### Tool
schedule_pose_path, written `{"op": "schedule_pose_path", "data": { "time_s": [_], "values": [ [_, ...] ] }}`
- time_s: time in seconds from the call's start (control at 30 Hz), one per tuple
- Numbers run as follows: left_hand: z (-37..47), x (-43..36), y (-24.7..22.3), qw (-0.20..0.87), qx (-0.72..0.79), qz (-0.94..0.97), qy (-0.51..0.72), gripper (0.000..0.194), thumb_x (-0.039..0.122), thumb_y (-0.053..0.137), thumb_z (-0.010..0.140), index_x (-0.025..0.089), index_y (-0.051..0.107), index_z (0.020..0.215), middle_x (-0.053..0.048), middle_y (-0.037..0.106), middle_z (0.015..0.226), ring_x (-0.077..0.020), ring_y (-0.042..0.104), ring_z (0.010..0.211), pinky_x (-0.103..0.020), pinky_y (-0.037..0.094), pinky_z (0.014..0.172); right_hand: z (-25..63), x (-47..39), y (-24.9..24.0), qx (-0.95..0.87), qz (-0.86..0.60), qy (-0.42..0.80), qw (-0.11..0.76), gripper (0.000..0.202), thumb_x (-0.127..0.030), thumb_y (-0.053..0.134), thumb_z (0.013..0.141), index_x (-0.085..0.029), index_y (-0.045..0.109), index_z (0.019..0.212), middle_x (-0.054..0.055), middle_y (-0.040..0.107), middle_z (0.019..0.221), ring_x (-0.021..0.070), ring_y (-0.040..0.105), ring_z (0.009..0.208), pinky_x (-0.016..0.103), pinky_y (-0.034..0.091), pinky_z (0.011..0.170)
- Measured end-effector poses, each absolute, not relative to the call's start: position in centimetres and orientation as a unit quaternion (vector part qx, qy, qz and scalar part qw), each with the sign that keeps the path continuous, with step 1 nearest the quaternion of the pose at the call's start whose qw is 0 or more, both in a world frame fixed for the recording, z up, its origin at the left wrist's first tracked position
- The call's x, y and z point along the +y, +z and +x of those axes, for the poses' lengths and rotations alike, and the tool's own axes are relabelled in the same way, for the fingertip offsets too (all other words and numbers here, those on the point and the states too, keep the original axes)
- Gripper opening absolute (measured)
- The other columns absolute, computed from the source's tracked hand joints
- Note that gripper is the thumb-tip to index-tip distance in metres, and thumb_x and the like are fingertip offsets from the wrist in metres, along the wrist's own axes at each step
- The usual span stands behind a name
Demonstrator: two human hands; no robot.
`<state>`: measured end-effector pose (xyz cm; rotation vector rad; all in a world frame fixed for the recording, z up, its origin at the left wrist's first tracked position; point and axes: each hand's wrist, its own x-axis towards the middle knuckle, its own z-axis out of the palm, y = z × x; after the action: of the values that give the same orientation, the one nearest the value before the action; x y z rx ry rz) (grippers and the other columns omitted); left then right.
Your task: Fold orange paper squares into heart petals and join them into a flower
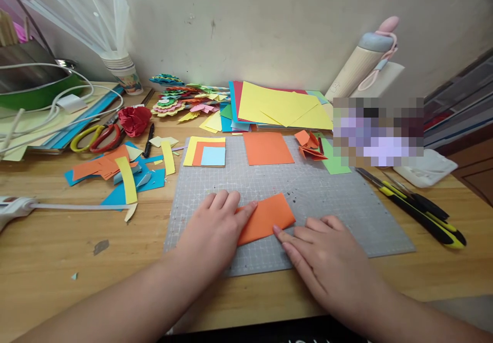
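Table: light wood, with long streaks of grain running across its top (57,276); it serves as landmark for the rest.
Worn patch: a dull grey blotch (101,247) on the table's left part.
Wall: plain, pale grey-white (262,30), rising straight behind the table.
Marks on the wall: small dark scuffs (213,26) above the table's back edge.
Dark unit: grey, with lengthwise bands like shelving (462,83), right of the table's back corner.
Brown panel: wood-coloured (474,176), below that unit, beyond the table's right edge.
Grey surface: by the table's front right corner (468,309); floor or not, unclear.
Light: soft, dimmer toward the wall's upper right.
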<state>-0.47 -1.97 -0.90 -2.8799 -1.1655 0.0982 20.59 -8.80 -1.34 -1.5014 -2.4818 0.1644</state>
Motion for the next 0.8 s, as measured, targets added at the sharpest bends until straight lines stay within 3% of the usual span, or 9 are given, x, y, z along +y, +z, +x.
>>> {"op": "schedule_pose_path", "data": {
  "time_s": [0.23,0.33,0.43,0.53,0.6,0.7,0.8],
  "values": [
    [-0.6,-1.9,-1.1,0.01,-0.379,-0.925,0.029,0.052,0.01,0.045,0.084,0.024,0.048,0.133,-0.007,0.053,0.094,-0.026,0.049,0.087,-0.037,0.042,0.076,24.6,-8.4,-1.1,-0.786,-0.6,0.104,0.103,0.04,-0.031,0.032,0.099,-0.022,0.066,0.08,0.001,0.06,0.065,0.0208,0.053,0.069,0.036,0.028,0.067],
    [-0.5,-1.9,-1.0,0.011,-0.379,-0.925,0.033,0.052,0.011,0.047,0.084,0.025,0.048,0.134,-0.007,0.053,0.093,-0.0254,0.049,0.086,-0.036,0.042,0.076,25.1,-8.5,-0.9,-0.787,-0.586,0.088,0.17,0.029,-0.026,0.034,0.097,-0.02,0.06,0.087,0.006,0.065,0.092,0.0231,0.056,0.089,0.039,0.03,0.078],
    [-0.4,-1.9,-0.8,0.013,-0.377,-0.925,0.034,0.05,0.012,0.047,0.085,0.024,0.048,0.134,-0.007,0.053,0.093,-0.0259,0.049,0.087,-0.037,0.042,0.077,23.9,-9.1,-0.8,-0.835,-0.503,0.092,0.203,0.016,-0.019,0.039,0.093,-0.02,0.056,0.093,0.007,0.061,0.122,0.0238,0.052,0.105,0.042,0.026,0.088],
    [-0.4,-2.0,-0.8,0.01,-0.376,-0.926,0.031,0.049,0.013,0.047,0.086,0.024,0.048,0.134,-0.008,0.053,0.093,-0.0264,0.049,0.088,-0.037,0.043,0.078,22.3,-9.4,-0.8,-0.873,-0.438,0.118,0.181,0.033,-0.015,0.043,0.091,-0.019,0.05,0.122,0.004,0.066,0.117,0.02,0.054,0.103,0.039,0.022,0.091],
    [-0.4,-2.0,-0.9,0.008,-0.376,-0.926,0.03,0.049,0.012,0.047,0.086,0.024,0.049,0.134,-0.008,0.053,0.094,-0.0267,0.049,0.089,-0.038,0.043,0.078,21.6,-9.1,-1.0,-0.886,-0.415,0.127,0.161,0.041,-0.015,0.045,0.09,-0.017,0.045,0.131,0.004,0.068,0.11,0.0199,0.054,0.103,0.038,0.02,0.091],
    [-0.5,-1.9,-0.9,0.002,-0.373,-0.927,0.028,0.049,0.012,0.047,0.086,0.023,0.048,0.135,-0.008,0.053,0.094,-0.0266,0.049,0.089,-0.038,0.043,0.078,21.6,-8.4,-1.2,-0.898,-0.386,0.138,0.159,0.037,-0.014,0.043,0.092,-0.014,0.048,0.128,0.005,0.07,0.102,0.0189,0.056,0.101,0.038,0.021,0.089],
    [-0.4,-1.8,-0.8,-0.007,-0.371,-0.928,0.029,0.048,0.013,0.047,0.087,0.023,0.049,0.134,-0.007,0.053,0.094,-0.0263,0.049,0.088,-0.038,0.043,0.079,22.2,-7.6,-1.5,-0.916,-0.338,0.137,0.166,0.032,-0.013,0.046,0.091,-0.015,0.053,0.122,0.004,0.069,0.111,0.016,0.058,0.099,0.037,0.022,0.089]
  ]
}}
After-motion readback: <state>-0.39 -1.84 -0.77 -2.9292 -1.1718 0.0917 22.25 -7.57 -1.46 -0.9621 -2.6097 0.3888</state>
